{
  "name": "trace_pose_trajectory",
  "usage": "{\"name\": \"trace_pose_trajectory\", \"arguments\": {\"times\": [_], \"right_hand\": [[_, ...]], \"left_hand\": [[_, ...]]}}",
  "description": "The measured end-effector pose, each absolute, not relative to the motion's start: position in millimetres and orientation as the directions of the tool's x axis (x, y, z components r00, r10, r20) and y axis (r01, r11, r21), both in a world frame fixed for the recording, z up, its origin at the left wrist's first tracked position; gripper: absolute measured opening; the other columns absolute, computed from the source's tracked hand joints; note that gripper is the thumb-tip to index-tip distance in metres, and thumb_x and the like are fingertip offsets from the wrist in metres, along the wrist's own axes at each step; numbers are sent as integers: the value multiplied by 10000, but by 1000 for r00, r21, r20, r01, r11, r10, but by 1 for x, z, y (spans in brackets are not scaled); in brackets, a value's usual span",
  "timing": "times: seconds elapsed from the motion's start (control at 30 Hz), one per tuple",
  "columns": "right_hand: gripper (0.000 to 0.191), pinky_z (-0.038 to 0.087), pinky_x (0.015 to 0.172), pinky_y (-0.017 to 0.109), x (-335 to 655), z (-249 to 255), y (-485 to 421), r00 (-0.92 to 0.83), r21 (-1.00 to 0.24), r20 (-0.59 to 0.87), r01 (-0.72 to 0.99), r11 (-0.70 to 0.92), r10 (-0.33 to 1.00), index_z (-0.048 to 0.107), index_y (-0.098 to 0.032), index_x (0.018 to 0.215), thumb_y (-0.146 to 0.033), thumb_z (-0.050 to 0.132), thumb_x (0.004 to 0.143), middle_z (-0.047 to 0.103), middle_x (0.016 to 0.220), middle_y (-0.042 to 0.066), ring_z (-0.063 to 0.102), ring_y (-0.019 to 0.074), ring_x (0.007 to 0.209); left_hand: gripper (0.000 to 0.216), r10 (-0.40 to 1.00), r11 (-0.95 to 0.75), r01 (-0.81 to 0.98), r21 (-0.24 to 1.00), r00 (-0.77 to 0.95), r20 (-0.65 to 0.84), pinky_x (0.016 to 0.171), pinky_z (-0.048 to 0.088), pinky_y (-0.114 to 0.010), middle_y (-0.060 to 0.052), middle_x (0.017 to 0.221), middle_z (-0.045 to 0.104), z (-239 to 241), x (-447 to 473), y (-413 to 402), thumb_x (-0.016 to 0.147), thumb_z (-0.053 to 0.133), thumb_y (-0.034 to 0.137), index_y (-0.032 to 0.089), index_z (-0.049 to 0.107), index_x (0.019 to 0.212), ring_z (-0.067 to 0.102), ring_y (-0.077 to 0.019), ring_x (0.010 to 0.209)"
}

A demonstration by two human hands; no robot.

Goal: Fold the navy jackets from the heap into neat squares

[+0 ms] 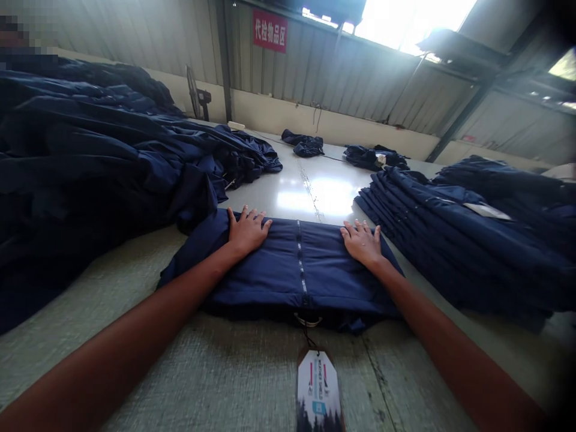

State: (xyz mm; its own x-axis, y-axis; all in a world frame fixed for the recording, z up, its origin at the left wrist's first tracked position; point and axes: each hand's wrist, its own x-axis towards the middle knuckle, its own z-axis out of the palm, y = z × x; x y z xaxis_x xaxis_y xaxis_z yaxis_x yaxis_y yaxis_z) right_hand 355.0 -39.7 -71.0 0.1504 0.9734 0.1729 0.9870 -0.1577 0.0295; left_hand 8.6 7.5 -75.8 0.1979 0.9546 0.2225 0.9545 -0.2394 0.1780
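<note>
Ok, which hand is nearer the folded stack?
Right. The right hand lies flat on the garment, on the side next to the stack; the left hand lies flat on the garment's other side, across the zip.

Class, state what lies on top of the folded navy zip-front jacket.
The left hand and right hand lie flat on the folded navy zip-front jacket; the fabric beneath their palms is covered.
</note>
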Motion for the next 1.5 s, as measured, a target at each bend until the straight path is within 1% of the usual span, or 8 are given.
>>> {"name": "trace_pose_trajectory", "arguments": {"times": [0.2,0.37,0.47,0.6,0.9,1.2,1.33,1.5], "right_hand": [[568,238,1233,677,399,-81,-39,174,-82,174,983,-162,969,543,-280,1545,-493,263,1099,406,1678,114,311,355,1567],[590,391,1196,508,414,-100,-31,157,-208,201,971,-115,967,611,-234,1480,-484,245,1090,502,1610,131,477,306,1466],[577,394,1191,507,417,-104,-28,156,-222,221,969,-106,963,639,-253,1445,-499,262,1083,523,1593,116,491,306,1452],[547,398,1187,517,418,-103,-28,157,-221,225,969,-107,962,653,-263,1424,-480,285,1081,536,1585,100,513,311,1429],[507,424,1163,492,417,-101,-30,128,-223,251,972,-71,959,677,-277,1369,-467,308,1077,601,1519,86,567,303,1364],[473,420,1143,544,406,-97,-35,146,-243,308,967,-70,940,698,-245,1341,-441,379,1052,645,1452,118,560,340,1348],[400,305,1207,601,393,-69,-48,-6,-106,483,992,65,876,726,-214,1297,-373,474,1031,631,1447,137,454,361,1439],[344,512,1011,393,351,-14,-107,-405,-163,365,858,486,838,727,-239,1271,-415,527,1053,701,1268,85,660,239,1125]], "left_hand": [[667,973,-222,953,208,203,107,1208,-66,-795,-148,1643,456,-70,8,10,1072,234,549,206,497,1580,233,-413,1593],[799,916,-366,900,237,393,-80,1245,40,-734,-146,1748,214,-62,-20,17,1053,197,664,186,244,1691,93,-409,1624],[737,877,-478,862,167,479,35,1302,90,-585,-138,1738,258,-66,-37,12,1074,218,608,184,315,1670,136,-322,1633],[673,888,-407,913,23,389,246,1288,-18,-632,-151,1658,434,-74,-39,-1,1085,242,571,200,488,1589,201,-357,1615],[663,937,-344,892,294,344,51,1272,124,-663,-75,1638,480,-65,-56,19,1040,285,613,268,497,1564,390,-350,1535],[546,900,-400,896,190,346,265,1275,195,-628,-108,1571,544,-70,-53,3,1039,354,479,241,554,1487,456,-319,1483],[601,890,-454,869,198,431,147,1265,246,-607,-116,1592,528,-44,-55,3,1014,358,532,224,582,1479,410,-335,1520],[690,726,-642,696,323,687,-36,1182,423,-358,-40,1550,590,12,-51,-39,983,433,684,282,524,1536,582,-243,1382]]}}
